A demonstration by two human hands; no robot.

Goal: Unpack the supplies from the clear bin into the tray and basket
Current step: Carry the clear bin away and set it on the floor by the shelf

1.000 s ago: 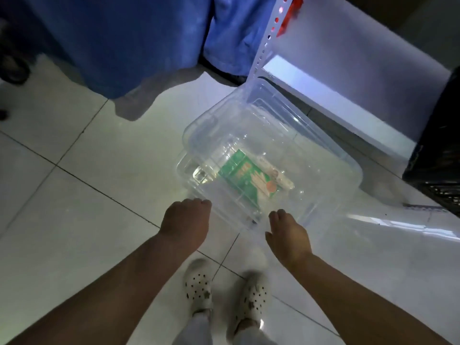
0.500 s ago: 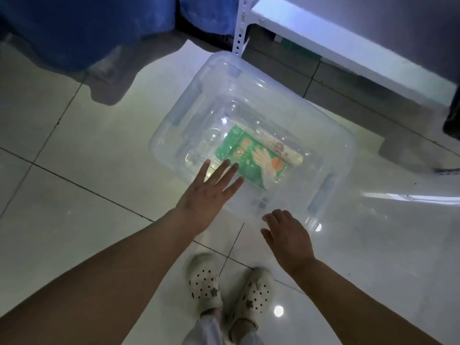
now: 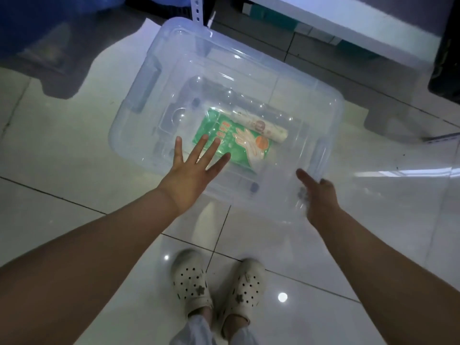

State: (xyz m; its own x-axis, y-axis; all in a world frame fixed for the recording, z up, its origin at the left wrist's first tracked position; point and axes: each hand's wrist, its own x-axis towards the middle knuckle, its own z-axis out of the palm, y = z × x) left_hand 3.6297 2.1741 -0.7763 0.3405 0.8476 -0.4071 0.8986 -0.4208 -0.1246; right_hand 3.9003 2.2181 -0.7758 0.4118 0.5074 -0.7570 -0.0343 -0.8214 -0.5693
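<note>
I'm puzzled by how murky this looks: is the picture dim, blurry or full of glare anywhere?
Head view: dim and bluish overall; small bright lamp reflections on the glossy floor tiles near the shoes; glints on the clear bin soften the green packet inside; the right hand is smeared by motion, the left hand sharper; straight edges bow near the frame's borders.

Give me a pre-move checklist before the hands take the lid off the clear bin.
1. Lid on the clear bin: it appears closed; ok.
2. Left hand free: open, fingers spread over the near edge; ok.
3. Right hand at the near right corner: there, but blurred, so its grip is unclear; cannot tell.
4. Supplies inside: green glove packet and white roll lie flat; ok.
5. Latches released: cannot tell.
6. Tray and basket within reach: neither in view; cannot tell.
</note>
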